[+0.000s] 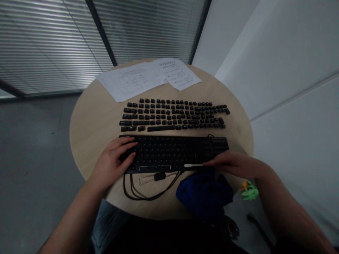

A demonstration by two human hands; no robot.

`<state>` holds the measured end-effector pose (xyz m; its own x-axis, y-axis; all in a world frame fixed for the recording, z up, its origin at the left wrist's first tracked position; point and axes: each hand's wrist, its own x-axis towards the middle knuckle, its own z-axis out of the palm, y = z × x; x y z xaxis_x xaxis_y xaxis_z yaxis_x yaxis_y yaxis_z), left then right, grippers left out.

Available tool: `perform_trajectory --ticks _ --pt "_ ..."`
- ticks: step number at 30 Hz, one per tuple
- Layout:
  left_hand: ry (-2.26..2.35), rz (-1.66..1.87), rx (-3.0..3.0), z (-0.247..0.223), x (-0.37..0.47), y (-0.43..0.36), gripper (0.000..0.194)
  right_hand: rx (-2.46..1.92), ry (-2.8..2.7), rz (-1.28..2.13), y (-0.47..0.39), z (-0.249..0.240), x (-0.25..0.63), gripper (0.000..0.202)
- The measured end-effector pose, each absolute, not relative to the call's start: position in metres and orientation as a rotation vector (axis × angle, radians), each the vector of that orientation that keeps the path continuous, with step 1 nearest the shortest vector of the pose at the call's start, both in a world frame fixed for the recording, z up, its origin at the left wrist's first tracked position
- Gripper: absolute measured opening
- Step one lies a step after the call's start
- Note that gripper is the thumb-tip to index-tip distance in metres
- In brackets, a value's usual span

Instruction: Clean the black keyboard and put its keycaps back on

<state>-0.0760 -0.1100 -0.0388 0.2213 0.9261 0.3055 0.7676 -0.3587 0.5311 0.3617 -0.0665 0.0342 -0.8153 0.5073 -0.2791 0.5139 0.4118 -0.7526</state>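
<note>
A black keyboard [169, 152] with its keycaps off lies across the near part of the table, bare switch positions showing in rows. My left hand [114, 158] rests on its left end, fingers and thumb spread apart over the top. In a pinch, my right hand [237, 163] holds a white cotton swab [192, 165], its thicker end pointing left over the keyboard's front edge. Whether the tip touches the keyboard, I cannot tell. Behind the keyboard, removed black keycaps [161, 128] are laid out in rows matching a keyboard layout.
Printed papers [137, 81] lie at the far side of the round wooden table [90, 116]. Nearest me are a black cable [148, 198] and a dark blue cloth [203, 194] at the table's edge. A green and orange object [249, 190] shows beyond the right edge.
</note>
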Motion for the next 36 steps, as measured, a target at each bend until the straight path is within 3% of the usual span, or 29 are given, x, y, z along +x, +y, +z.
perform_trajectory --ticks 6,13,19,24,30,36 --pt "1.609 0.831 2.225 -0.036 -0.076 -0.109 0.033 1.369 2.771 -1.114 -0.059 0.019 0.348 0.045" --pt "1.606 0.835 2.244 -0.037 -0.077 -0.109 0.033 0.860 2.609 -1.517 -0.073 0.031 0.355 0.042" --pt "1.605 0.833 2.265 -0.038 -0.077 -0.109 0.033 1.426 2.737 -1.287 -0.067 0.026 0.377 0.043" --pt "1.615 0.816 2.259 -0.037 -0.078 -0.109 0.032 1.021 2.540 -1.531 -0.068 0.026 0.379 0.041" --pt "1.633 0.801 2.237 -0.037 -0.078 -0.108 0.033 1.312 2.621 -1.421 -0.066 0.025 0.379 0.044" --pt "1.621 0.830 2.237 -0.037 -0.077 -0.107 0.033 1.168 2.493 -1.536 -0.065 0.030 0.388 0.040"
